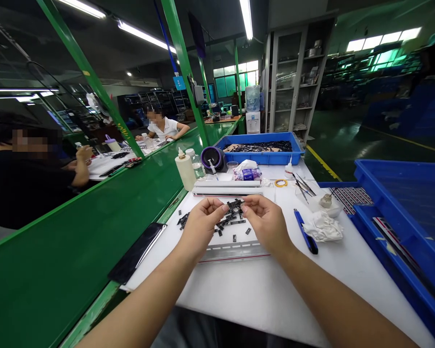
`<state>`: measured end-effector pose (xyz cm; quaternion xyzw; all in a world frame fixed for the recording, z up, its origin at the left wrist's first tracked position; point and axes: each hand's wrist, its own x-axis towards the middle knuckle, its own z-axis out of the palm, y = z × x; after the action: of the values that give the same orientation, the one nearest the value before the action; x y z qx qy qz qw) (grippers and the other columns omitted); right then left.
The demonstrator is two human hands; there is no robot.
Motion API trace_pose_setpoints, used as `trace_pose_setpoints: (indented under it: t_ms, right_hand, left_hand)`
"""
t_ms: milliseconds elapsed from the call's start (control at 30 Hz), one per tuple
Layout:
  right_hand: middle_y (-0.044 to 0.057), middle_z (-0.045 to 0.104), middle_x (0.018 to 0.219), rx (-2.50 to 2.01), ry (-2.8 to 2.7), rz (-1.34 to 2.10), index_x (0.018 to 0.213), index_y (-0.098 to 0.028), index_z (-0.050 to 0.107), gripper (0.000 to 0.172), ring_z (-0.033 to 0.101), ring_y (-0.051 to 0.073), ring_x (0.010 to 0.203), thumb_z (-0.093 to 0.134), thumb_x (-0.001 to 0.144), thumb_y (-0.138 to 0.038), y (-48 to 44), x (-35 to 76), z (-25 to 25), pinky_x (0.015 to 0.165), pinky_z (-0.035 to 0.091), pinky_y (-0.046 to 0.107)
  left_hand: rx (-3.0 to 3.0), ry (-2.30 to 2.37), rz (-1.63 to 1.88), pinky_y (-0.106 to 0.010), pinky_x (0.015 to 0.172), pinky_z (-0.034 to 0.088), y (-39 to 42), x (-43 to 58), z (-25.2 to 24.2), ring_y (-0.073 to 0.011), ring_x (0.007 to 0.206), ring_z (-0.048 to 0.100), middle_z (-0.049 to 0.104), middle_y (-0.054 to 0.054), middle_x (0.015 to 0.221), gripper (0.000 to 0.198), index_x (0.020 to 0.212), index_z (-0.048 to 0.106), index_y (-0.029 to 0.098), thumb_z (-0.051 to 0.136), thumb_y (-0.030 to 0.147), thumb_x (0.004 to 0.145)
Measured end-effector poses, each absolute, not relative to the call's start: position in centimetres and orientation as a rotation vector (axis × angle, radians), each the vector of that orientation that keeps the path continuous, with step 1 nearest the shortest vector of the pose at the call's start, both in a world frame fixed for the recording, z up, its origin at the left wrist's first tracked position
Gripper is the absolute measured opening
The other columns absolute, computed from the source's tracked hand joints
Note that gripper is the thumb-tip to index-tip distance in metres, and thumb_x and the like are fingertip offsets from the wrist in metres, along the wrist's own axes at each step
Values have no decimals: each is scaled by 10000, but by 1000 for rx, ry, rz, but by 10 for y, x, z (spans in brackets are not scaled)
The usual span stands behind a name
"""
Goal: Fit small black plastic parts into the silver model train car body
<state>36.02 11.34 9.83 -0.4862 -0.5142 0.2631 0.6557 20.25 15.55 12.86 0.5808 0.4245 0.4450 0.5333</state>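
Over a loose pile of small black parts [223,223] on the white table, my left hand [205,217] is closed in a pinch. My right hand [264,218] faces it, thumb and forefinger also pinched. Small dark parts show at both sets of fingertips, hard to tell from the pile behind. Below the hands lies a long grey slotted strip [235,250] with a red edge line. Several single black parts, some with a rectangular opening, lie scattered between the strip and the pile.
Behind stand a squeeze bottle [185,170], a tissue pack [247,172] and a blue bin [261,157] of black parts. To the right are a blue cutter knife [306,232], crumpled tissue [323,227], tweezers [304,186] and blue trays [402,193]. A green partition [94,232] borders the left; people sit beyond.
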Motion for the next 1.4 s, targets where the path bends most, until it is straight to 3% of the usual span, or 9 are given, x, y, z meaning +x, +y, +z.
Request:
trace_pose_setpoints:
  t_ms: [167, 333, 567, 733, 933, 1200, 1400]
  right_hand:
    - [56, 734, 847, -1041, -1431, 63, 951, -174, 715, 148, 679, 181, 771, 595, 871, -142, 115, 362, 91, 735, 561, 321]
    - [86, 736, 850, -983, -1588, -231, 1016, -142, 698, 185, 686, 192, 785, 582, 878, -101, 116, 366, 86, 726, 563, 318]
    - [38, 676, 748, -1006, -1544, -15, 876, -213, 667, 179, 645, 181, 715, 532, 841, -100, 110, 362, 93, 678, 537, 312]
    - [26, 660, 729, -1100, -1430, 251, 811, -216, 633, 13, 631, 176, 673, 630, 816, -227, 108, 353, 93, 672, 530, 318]
    - [8, 637, 676, -1143, -1308, 501, 703, -199, 626, 142, 583, 154, 637, 672, 801, -291, 111, 356, 94, 613, 480, 287]
    - [3, 615, 617, -1158, -1121, 668, 786, -172, 673, 183, 577, 152, 598, 643, 836, -345, 119, 376, 98, 576, 465, 276]
    - [50, 699, 844, -1009, -1312, 731, 895, -190, 723, 124, 629, 175, 714, 666, 816, -266, 114, 365, 95, 646, 516, 307]
  left_hand:
    - [1510, 1092, 1005, -243, 606, 350, 149, 203, 136, -111, 656, 482, 607, 25, 715, 300, 940, 677, 192, 770, 382, 728]
    - [1702, 1181, 874, -274, 592, 373, 144, 197, 142, -150, 666, 526, 679, -23, 755, 274, 879, 745, 184, 737, 415, 731]
    - [1803, 1212, 842, -279, 583, 369, 146, 188, 142, -157, 650, 520, 680, -20, 739, 287, 900, 753, 202, 704, 448, 760]
    - [1811, 1207, 858, -285, 612, 403, 144, 189, 143, -175, 679, 561, 710, -33, 776, 271, 894, 759, 200, 707, 430, 761]
    - [1842, 1194, 844, -282, 598, 402, 141, 189, 142, -166, 642, 549, 703, -29, 749, 272, 893, 758, 199, 699, 435, 772]
    - [1815, 1251, 839, -285, 604, 388, 148, 183, 136, -176, 674, 556, 708, -32, 778, 311, 925, 758, 208, 707, 469, 764]
    - [1806, 1166, 836, -295, 622, 408, 146, 183, 134, -183, 674, 559, 701, -44, 769, 289, 897, 757, 195, 700, 452, 776]
